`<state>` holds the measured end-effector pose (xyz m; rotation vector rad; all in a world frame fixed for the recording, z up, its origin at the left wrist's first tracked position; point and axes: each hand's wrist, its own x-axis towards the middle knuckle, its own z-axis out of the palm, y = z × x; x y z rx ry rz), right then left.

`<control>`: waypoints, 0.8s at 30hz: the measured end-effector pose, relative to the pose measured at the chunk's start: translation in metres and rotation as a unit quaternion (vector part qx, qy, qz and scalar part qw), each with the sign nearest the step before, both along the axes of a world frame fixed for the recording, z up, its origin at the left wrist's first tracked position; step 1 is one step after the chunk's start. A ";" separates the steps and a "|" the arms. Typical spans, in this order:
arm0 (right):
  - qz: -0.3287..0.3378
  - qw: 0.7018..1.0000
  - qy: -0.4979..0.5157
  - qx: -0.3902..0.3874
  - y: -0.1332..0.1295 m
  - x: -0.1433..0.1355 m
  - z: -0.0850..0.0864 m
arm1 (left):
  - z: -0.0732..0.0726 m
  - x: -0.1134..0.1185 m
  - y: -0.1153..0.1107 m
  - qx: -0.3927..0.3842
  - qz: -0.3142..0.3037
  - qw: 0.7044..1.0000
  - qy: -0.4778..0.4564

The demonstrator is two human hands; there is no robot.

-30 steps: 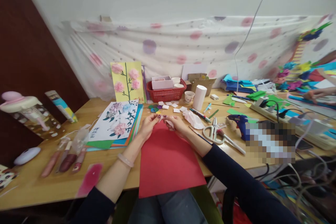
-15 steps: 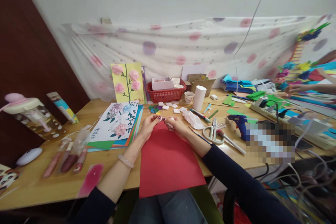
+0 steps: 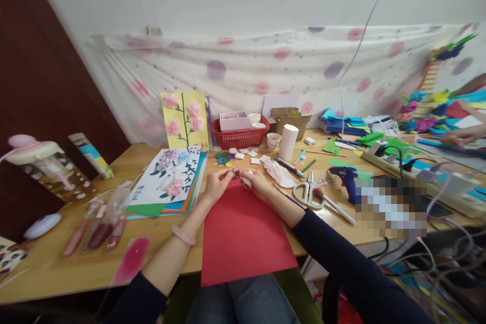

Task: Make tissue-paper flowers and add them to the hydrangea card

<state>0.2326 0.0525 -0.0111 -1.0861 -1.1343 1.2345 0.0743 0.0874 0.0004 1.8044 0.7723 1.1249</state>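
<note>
Both of my hands meet over the far edge of a red sheet (image 3: pixel 246 238), which hangs over the table's front edge toward my lap. My left hand (image 3: pixel 218 185) is closed, its thumb and finger pinched at something too small to make out. Fingers of my right hand (image 3: pixel 256 182) are curled round a piece of white tissue (image 3: pixel 247 177), and their tips touch those of my left hand. Just beyond lie small white squares (image 3: pixel 255 160) and coloured discs (image 3: pixel 224 157). Crumpled tissue (image 3: pixel 279 173) rests right of my right hand.
White-handled scissors (image 3: pixel 308 192), a brush (image 3: pixel 336 206) and a blue glue gun (image 3: pixel 347 182) lie right. Behind stand a red basket (image 3: pixel 241 137), paper cup (image 3: pixel 273 140) and white roll (image 3: pixel 288 142). Flower pictures (image 3: pixel 167 174) lie left. Another person's hand (image 3: pixel 463 136) is far right.
My left fingertips have shifted slightly right, closer against my right fingertips. At the far right, the other person's hand has moved right and down. The red sheet has stayed in place.
</note>
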 end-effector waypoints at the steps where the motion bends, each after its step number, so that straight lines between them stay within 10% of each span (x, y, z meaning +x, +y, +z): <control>1: -0.002 1.000 -0.002 0.002 0.000 0.000 -0.001 | 0.001 0.000 -0.001 0.013 0.003 1.000 0.007; 24: -0.062 0.994 -0.064 0.065 -0.013 -0.008 0.015 | 0.004 -0.007 -0.005 0.084 0.091 0.992 0.020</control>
